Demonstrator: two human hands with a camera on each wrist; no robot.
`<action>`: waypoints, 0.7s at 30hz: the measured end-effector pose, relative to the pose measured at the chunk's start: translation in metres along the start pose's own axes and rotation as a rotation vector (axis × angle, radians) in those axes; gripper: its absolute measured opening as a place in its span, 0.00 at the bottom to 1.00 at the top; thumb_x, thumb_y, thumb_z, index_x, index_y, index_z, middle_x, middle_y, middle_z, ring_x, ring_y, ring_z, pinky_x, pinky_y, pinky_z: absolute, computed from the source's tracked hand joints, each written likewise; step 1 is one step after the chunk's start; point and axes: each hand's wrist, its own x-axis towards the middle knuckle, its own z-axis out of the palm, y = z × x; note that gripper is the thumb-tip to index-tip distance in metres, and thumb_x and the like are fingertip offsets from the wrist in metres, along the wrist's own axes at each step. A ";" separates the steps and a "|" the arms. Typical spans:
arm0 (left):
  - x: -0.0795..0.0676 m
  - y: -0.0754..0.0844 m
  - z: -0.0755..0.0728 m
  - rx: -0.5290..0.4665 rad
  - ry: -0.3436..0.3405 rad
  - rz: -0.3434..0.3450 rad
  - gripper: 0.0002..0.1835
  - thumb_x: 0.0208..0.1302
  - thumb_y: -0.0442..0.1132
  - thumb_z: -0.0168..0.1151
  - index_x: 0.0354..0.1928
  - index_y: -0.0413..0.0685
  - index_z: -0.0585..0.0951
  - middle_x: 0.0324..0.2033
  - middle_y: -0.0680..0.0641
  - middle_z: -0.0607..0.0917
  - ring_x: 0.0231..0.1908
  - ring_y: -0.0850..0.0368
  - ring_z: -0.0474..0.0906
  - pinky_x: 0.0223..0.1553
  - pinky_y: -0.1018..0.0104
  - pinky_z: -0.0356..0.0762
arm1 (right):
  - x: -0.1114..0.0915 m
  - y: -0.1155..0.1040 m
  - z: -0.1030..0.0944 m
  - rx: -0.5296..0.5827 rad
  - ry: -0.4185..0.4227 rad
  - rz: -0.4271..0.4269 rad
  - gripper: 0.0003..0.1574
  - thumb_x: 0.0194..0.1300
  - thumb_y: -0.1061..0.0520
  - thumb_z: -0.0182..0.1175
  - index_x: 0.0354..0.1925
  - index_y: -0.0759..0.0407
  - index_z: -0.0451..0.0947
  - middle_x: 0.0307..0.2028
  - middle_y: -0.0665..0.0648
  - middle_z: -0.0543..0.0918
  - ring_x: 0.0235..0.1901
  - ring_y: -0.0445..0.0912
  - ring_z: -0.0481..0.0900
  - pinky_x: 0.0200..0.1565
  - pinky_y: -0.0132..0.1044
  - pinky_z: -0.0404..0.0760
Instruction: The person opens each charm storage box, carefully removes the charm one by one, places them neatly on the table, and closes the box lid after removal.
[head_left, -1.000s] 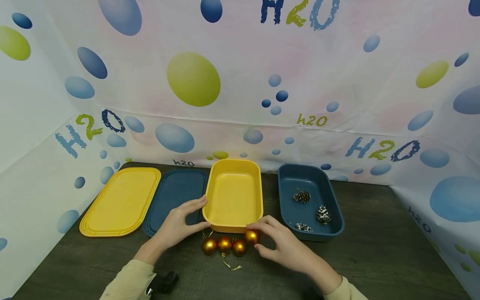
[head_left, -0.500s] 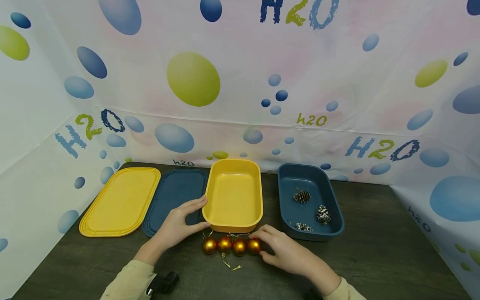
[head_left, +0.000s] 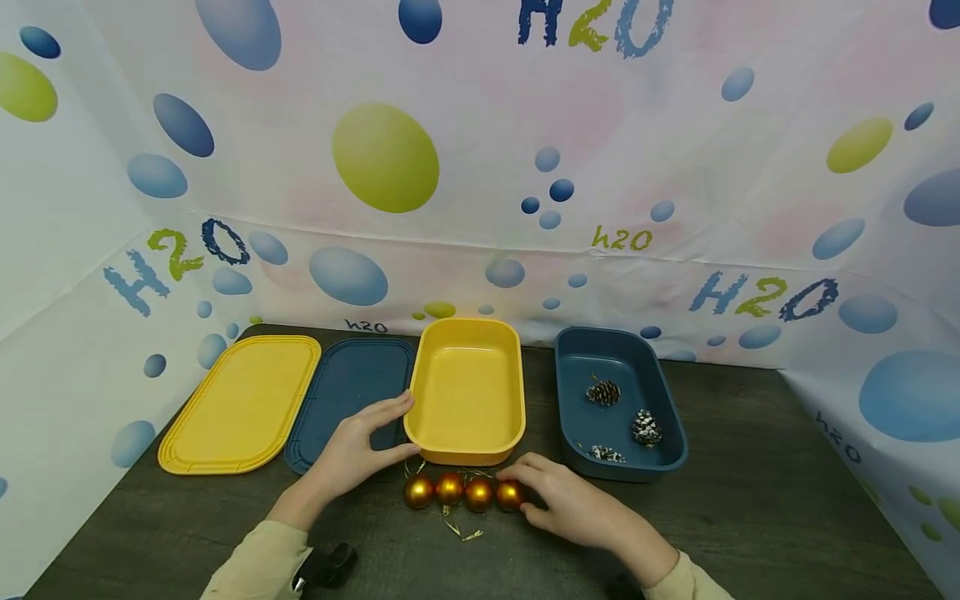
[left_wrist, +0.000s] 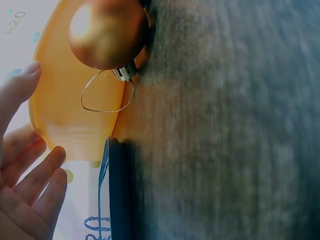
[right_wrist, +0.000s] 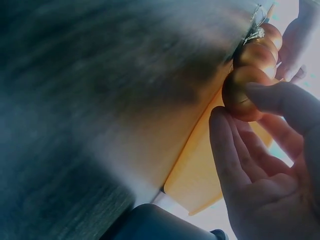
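Several gold Christmas baubles (head_left: 449, 489) lie in a row in front of the yellow container (head_left: 467, 457). My right hand (head_left: 566, 504) holds the rightmost bauble (head_left: 509, 495) between thumb and fingers; the right wrist view shows the thumb (right_wrist: 280, 97) on its surface. My left hand (head_left: 356, 446) rests at the container's near left corner, thumb and fingers spread along its outside. A bauble (left_wrist: 107, 35) with a metal cap and a gold string loop (left_wrist: 107, 111) shows large in the left wrist view. Gold strings (head_left: 463, 533) trail on the table.
Right of the yellow container stands a dark blue container (head_left: 622, 472) holding pine cones (head_left: 647, 428). To the left lie a blue lid (head_left: 360, 375) and a yellow lid (head_left: 243, 400). A printed cloth (head_left: 480, 167) rises behind the dark table (head_left: 750, 500).
My right hand has brought the rightmost bauble slightly down and right, into line with the others on the table. The left hand has stayed at the yellow container.
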 end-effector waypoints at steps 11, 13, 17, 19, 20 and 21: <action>-0.001 0.001 0.000 0.004 0.007 0.013 0.37 0.53 0.53 0.71 0.65 0.48 0.73 0.65 0.50 0.69 0.64 0.46 0.66 0.57 0.44 0.69 | 0.001 0.001 0.001 0.010 -0.023 0.032 0.25 0.63 0.65 0.62 0.59 0.59 0.74 0.50 0.52 0.75 0.47 0.37 0.75 0.46 0.30 0.78; 0.000 0.001 0.000 0.003 0.008 0.015 0.37 0.53 0.53 0.71 0.65 0.47 0.73 0.65 0.50 0.70 0.64 0.46 0.66 0.57 0.44 0.69 | 0.002 0.001 0.001 0.011 -0.025 0.031 0.25 0.63 0.65 0.62 0.59 0.60 0.74 0.51 0.52 0.75 0.47 0.37 0.75 0.46 0.30 0.78; -0.001 0.001 0.000 0.000 0.005 0.015 0.37 0.53 0.53 0.71 0.65 0.47 0.73 0.65 0.50 0.69 0.63 0.46 0.66 0.57 0.45 0.69 | 0.001 0.001 0.001 0.010 -0.029 0.037 0.25 0.63 0.65 0.62 0.59 0.60 0.73 0.52 0.53 0.75 0.48 0.38 0.75 0.47 0.31 0.78; -0.001 0.001 0.000 -0.003 0.004 0.015 0.37 0.53 0.53 0.71 0.65 0.47 0.73 0.65 0.50 0.69 0.63 0.46 0.66 0.57 0.46 0.70 | 0.001 0.001 0.001 0.007 -0.030 0.041 0.26 0.63 0.65 0.62 0.60 0.61 0.73 0.52 0.53 0.75 0.49 0.39 0.75 0.47 0.31 0.78; -0.001 0.001 0.000 -0.003 0.004 0.015 0.37 0.53 0.53 0.71 0.65 0.48 0.73 0.65 0.50 0.69 0.63 0.46 0.66 0.57 0.46 0.70 | 0.001 0.001 0.001 0.005 -0.030 0.044 0.26 0.63 0.64 0.62 0.60 0.61 0.73 0.53 0.53 0.75 0.49 0.39 0.74 0.48 0.31 0.78; -0.001 0.001 0.000 -0.003 0.003 0.016 0.37 0.53 0.52 0.71 0.65 0.47 0.73 0.65 0.50 0.69 0.63 0.46 0.66 0.57 0.46 0.70 | 0.001 0.000 0.001 0.003 -0.029 0.046 0.27 0.63 0.64 0.62 0.60 0.61 0.72 0.53 0.54 0.75 0.49 0.40 0.74 0.48 0.31 0.78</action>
